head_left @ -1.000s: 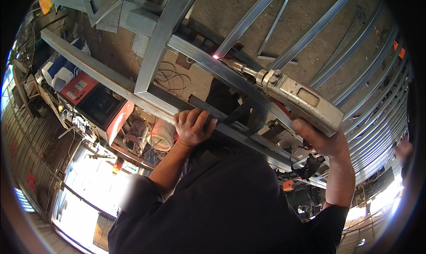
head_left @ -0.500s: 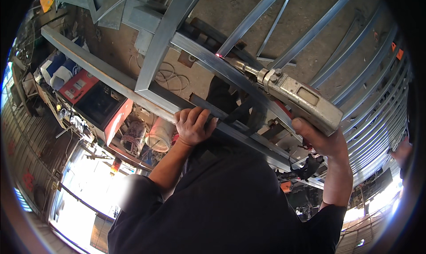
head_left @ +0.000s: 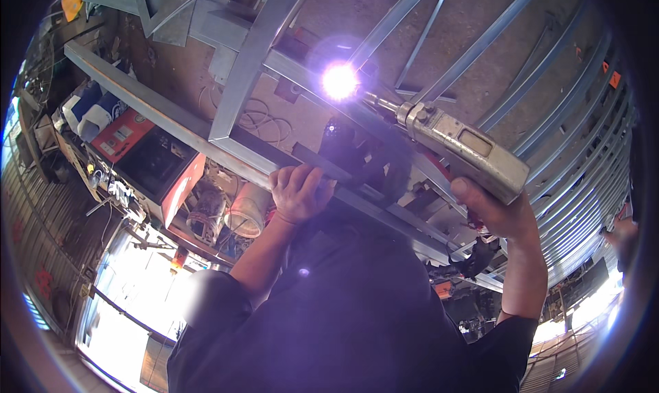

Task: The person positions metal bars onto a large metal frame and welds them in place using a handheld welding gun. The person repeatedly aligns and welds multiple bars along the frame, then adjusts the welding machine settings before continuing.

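My left hand [head_left: 301, 192] is closed over the near steel rail [head_left: 248, 152] of a metal frame, its fingers curled across the top. In my right hand [head_left: 504, 211] is a silver-grey laser welding gun [head_left: 470, 146], its body slanting up and left. My palm hides the lower part of its handle. The nozzle [head_left: 384, 105] of the gun points at the joint between a slanted bar [head_left: 395, 19] and the cross rail [head_left: 292, 72]. A white-violet glare [head_left: 340, 81] covers that joint, so the weld spot cannot be seen.
Several parallel steel bars [head_left: 522, 111] stretch off to the right. At left stands a red and black machine [head_left: 147, 153], near a bucket [head_left: 247, 211]. A coiled cable [head_left: 264, 122] lies on the floor. Another person's hand [head_left: 623, 234] shows at the far right edge.
A bright arc glare has appeared at the nozzle, where only a small red spot showed before. Violet haze now spreads over the view. Both hands have stayed almost in place.
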Tool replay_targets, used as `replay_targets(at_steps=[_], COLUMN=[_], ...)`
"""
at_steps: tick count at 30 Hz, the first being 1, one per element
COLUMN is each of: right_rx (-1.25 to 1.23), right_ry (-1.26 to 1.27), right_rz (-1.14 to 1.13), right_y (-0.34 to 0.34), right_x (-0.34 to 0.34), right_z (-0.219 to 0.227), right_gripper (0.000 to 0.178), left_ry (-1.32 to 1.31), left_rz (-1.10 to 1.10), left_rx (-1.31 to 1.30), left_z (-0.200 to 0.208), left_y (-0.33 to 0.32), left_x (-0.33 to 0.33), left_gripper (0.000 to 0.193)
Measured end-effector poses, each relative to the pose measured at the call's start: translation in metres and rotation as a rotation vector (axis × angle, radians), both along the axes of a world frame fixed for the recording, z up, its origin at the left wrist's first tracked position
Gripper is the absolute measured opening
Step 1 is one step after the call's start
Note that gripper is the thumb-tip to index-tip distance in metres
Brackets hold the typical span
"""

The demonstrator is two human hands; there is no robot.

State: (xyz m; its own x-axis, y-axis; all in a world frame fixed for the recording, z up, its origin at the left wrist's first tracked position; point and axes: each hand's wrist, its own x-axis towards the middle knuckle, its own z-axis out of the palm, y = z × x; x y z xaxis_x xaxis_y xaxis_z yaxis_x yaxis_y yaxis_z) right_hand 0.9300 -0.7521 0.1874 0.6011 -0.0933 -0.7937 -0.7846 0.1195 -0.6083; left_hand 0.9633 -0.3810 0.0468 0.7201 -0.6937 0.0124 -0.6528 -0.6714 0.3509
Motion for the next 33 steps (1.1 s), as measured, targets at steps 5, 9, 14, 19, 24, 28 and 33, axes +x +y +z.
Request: replay_targets(at_steps=[5,9,14,19,24,28,33], right_rx=[0.078,-0.031,0.028,-0.024,-0.148,-0.473,-0.972], right_ry=[0.091,-0.165,-0.116,-0.166,-0.258,-0.410,-0.567], right_rz=[0.039,0.053,-0.180,-0.384,-0.497,-0.730,-0.833], right_y=[-0.009,-0.003,-0.026,-0.026,-0.014,0.018,0.069], right_x=[-0.004,-0.013,-0.045,-0.085,-0.159,-0.225,-0.339], right_z=[0.005,-0.002,0.027,0.067,0.120,0.176,0.215], right_gripper=[0.070,0.066,0.059,0.065,0.073,0.078,0.080], left_ry=[0.028,0.002,0.002,0.026,-0.008,0.000,0.387], left_rz=[0.012,-0.001,0.010,0.000,-0.072,-0.148,-0.173], left_rx=[0.001,-0.017,-0.025,-0.038,-0.087,-0.114,-0.243], left_z=[0.003,0.003,0.004,0.003,-0.001,-0.017,0.018], left_y=[0.000,-0.002,0.001,0.004,0.009,0.020,-0.010], left_x=[0.000,0.002,0.002,0.002,0.008,0.012,-0.027], left_gripper=[0.033,0.036,0.034,0.027,0.027,0.028,0.031])
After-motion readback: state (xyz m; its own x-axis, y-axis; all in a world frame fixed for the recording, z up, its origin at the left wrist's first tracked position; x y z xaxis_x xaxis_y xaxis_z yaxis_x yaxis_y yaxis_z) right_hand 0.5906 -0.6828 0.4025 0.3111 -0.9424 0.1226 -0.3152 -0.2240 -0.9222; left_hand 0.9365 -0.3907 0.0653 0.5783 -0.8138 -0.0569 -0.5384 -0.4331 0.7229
